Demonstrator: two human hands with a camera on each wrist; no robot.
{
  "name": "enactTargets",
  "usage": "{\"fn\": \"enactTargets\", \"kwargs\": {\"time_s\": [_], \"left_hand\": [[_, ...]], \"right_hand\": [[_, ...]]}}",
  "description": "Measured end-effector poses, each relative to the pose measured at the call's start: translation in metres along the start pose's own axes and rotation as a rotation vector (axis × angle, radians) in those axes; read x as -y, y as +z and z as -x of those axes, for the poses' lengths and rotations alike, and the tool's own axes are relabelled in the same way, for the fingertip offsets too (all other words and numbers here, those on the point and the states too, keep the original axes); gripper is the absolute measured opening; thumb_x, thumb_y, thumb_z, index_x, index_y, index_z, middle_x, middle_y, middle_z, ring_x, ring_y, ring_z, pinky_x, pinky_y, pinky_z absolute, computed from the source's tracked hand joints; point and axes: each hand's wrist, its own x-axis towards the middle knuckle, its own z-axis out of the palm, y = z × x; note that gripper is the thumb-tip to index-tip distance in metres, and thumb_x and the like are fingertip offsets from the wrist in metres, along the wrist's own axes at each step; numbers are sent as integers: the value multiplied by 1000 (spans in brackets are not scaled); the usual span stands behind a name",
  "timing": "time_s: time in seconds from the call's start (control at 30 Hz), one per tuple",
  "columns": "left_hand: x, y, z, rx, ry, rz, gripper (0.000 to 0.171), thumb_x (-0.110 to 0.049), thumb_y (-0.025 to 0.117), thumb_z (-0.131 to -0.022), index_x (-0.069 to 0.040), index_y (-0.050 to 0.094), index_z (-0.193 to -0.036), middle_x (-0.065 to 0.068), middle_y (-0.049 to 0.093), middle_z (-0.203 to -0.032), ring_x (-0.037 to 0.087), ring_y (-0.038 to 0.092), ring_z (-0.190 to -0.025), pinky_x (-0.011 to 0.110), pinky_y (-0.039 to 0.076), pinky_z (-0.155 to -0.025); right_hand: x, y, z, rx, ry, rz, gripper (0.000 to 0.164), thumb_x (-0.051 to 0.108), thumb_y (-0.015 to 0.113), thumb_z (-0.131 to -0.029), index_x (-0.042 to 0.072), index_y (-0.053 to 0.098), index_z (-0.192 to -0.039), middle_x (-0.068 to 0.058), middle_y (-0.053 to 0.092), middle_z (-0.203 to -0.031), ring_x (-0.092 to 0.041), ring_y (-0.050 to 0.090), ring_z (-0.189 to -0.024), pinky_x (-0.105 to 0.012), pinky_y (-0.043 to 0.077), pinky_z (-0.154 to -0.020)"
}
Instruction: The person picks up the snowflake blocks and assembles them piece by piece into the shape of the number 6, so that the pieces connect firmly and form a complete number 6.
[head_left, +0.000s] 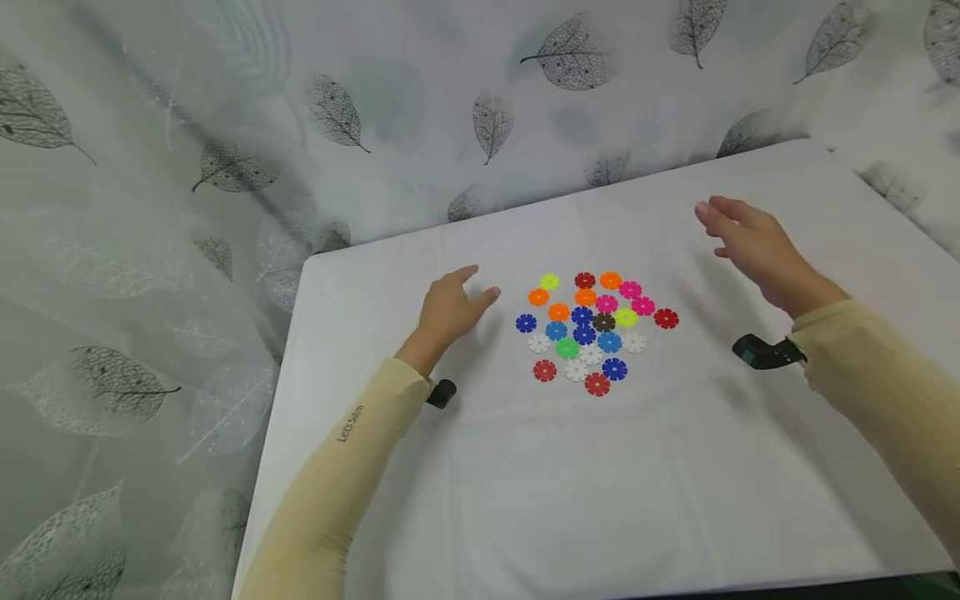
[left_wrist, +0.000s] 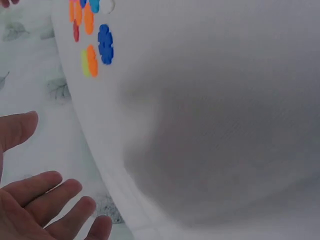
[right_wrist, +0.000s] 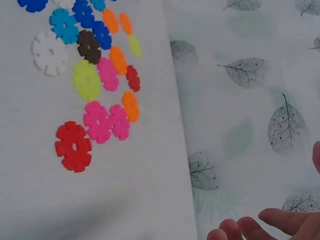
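Note:
Several colourful notched plastic discs, each with a small central hole, lie flat in a loose cluster on the white table. A brown disc is near the middle, a red disc at the right edge and a blue disc at the left edge. My left hand hovers left of the cluster, thumb and fingers spread, holding nothing. Higher up and right of the discs, my right hand is raised above the table with fingers extended and nothing in it. Both wrist views show bare fingers apart from the discs.
The white-covered table reaches to a leaf-patterned curtain behind and at the left. A small black device is strapped under the right wrist, another black device under the left. Beige sleeves cover both forearms.

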Motion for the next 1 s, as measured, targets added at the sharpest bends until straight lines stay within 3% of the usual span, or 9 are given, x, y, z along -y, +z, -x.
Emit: {"fn": "enactTargets", "kwargs": {"time_s": [0.23,0.4,0.6,0.77,1.0], "left_hand": [[-9,26,2,95,-13,-31,56,-38,71,-95,-9,59,-142,9,52,-149,28,44,-140,43,34,-115],[-14,40,3,145,-8,-71,50,-34,73,-94,-9,64,-136,7,54,-147,27,44,-139,41,32,-116],[-18,49,0,121,58,-164,43,-33,76,-92,-13,71,-130,8,53,-148,31,47,-137,46,34,-115],[-18,52,1,109,77,-214,38,-37,77,-91,-17,75,-123,7,51,-150,32,46,-138,50,34,-114],[-18,53,3,107,121,-237,34,-36,76,-92,-16,76,-120,6,54,-148,31,47,-136,52,36,-110]], "right_hand": [[-23,11,0,71,32,68,87,65,42,-99,5,26,-160,-26,38,-154,-45,41,-134,-61,36,-109],[-31,18,1,174,21,177,72,56,55,-99,5,46,-150,-25,52,-142,-41,54,-121,-51,50,-96],[-36,33,2,260,15,280,53,37,69,-97,4,61,-137,-20,62,-126,-33,60,-105,-37,57,-79],[-39,44,6,301,-10,337,48,31,74,-93,1,66,-130,-16,68,-116,-30,61,-100,-36,57,-77],[-39,57,13,273,-78,402,42,29,81,-87,3,73,-119,-12,70,-107,-29,61,-96,-41,57,-78]]}}
